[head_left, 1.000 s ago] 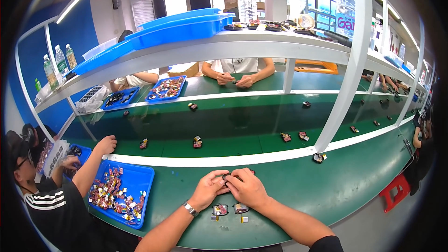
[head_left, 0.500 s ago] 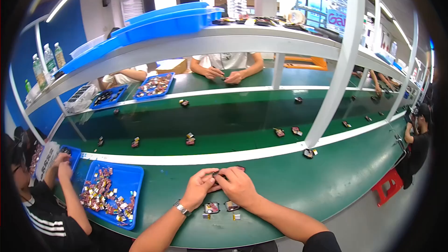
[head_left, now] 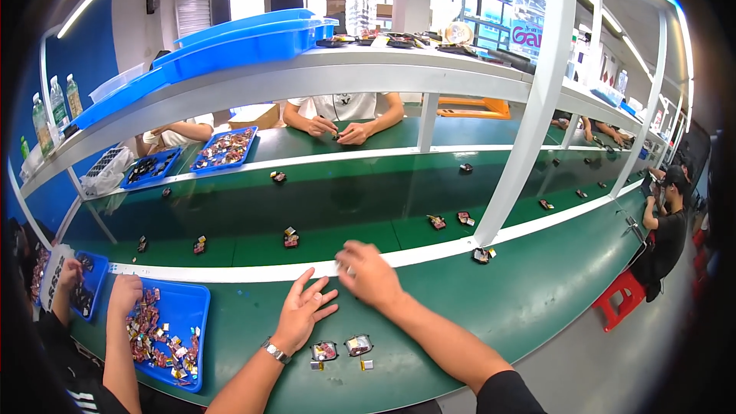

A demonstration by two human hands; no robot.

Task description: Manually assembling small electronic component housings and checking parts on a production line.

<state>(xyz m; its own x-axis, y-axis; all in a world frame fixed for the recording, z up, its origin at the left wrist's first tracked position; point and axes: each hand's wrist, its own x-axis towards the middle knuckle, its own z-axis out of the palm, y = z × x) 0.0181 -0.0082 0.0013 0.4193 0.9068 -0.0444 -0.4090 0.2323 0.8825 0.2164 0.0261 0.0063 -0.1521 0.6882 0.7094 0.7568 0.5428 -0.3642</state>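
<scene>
My left hand (head_left: 300,318), with a metal watch on its wrist, is open above the green bench with its fingers spread. Beside it, my right hand (head_left: 370,277) reaches to the white rail with curled fingers. A pale patch shows between those fingers, but what they hold is blurred and partly hidden. Just below my hands lie two small dark-rimmed electronic casings, a left casing (head_left: 324,351) and a right casing (head_left: 358,346). Under each is a small silver-and-yellow battery cell, a left cell (head_left: 317,366) and a right cell (head_left: 366,365).
A blue tray (head_left: 201,337) of small parts stands left, with a co-worker's hand (head_left: 125,294) over it. Past the white rail (head_left: 253,274), a green belt (head_left: 368,241) carries scattered casings. A white post (head_left: 529,100) and overhead shelf (head_left: 368,77) stand in front.
My hands have parted. The left has opened and moved down-left; the right has moved up toward the rail. The dark piece between them no longer shows. The whole view has shifted slightly.
</scene>
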